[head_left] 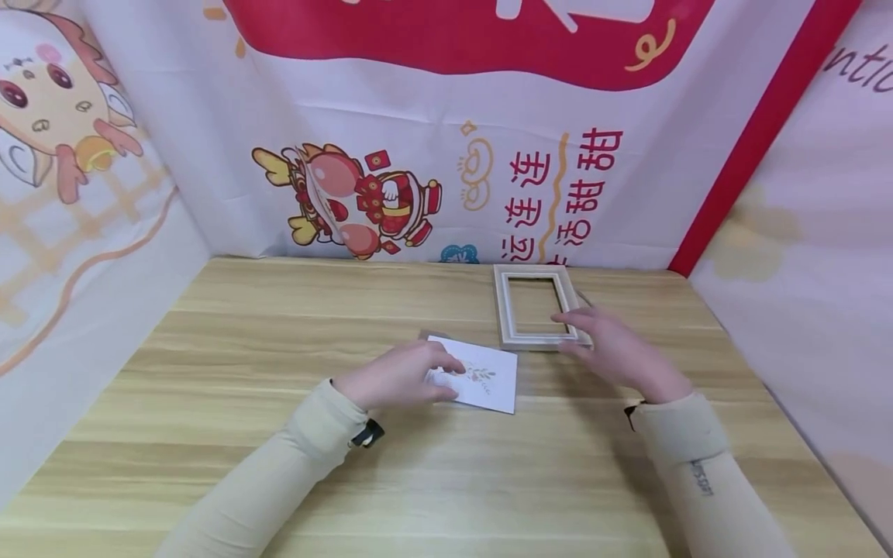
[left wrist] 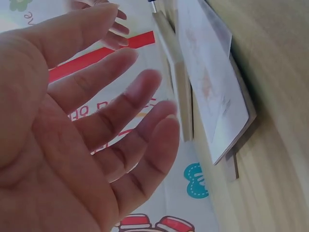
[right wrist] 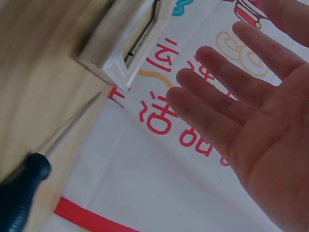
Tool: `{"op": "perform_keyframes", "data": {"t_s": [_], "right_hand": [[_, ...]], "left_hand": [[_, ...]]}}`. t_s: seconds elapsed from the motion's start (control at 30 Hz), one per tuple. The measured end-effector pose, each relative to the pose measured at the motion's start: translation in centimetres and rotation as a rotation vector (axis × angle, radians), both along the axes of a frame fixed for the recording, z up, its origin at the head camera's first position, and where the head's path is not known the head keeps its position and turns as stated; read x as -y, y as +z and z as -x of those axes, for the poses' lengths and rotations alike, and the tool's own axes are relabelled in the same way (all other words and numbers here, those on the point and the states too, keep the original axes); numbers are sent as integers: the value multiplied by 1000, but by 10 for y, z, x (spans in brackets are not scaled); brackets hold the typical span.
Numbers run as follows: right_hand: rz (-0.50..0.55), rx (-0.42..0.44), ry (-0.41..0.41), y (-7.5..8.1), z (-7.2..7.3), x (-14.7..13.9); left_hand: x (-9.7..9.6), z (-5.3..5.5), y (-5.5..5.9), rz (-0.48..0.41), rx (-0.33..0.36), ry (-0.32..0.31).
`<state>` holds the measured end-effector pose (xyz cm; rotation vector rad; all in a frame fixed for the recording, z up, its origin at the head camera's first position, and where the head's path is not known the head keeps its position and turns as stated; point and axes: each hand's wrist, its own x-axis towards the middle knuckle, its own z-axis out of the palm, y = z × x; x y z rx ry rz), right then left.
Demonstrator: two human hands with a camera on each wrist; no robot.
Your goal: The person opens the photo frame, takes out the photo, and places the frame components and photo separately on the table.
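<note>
My left hand hovers by a white card with a small plant print, its fingers spread and loosely bent. In the left wrist view, the left palm holds nothing, and the card lies beyond the fingertips over a brownish backing. An off-white picture frame lies on the table behind the card, its opening showing the wood. Over its right side reaches my right hand, fingers relaxed. The right wrist view shows that palm bare, apart from the frame.
A screwdriver with a dark handle lies on the table to the right of the frame, mostly hidden behind my right hand in the head view. The wooden table ends at a printed cloth at the back, with cloth on both sides.
</note>
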<state>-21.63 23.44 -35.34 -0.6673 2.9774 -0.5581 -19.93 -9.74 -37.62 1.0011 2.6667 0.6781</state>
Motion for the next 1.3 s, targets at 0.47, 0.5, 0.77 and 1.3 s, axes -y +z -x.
{"op": "perform_keyframes", "data": {"t_s": [0.47,0.5,0.77,1.3], "right_hand": [[12,-71,52,-27,1,-1],[13,-69,50,-26,1,-1],[-31,-74,58,-23,-3,4],[-30,-55,78,-17,-6,4]], "left_hand": [[-25,19,-21,77,-92,-22],[-25,20,-22,85,-92,-22],[-30,27,-34,230,-89,-60],[-32,20,-20,284,-115,-94]]}}
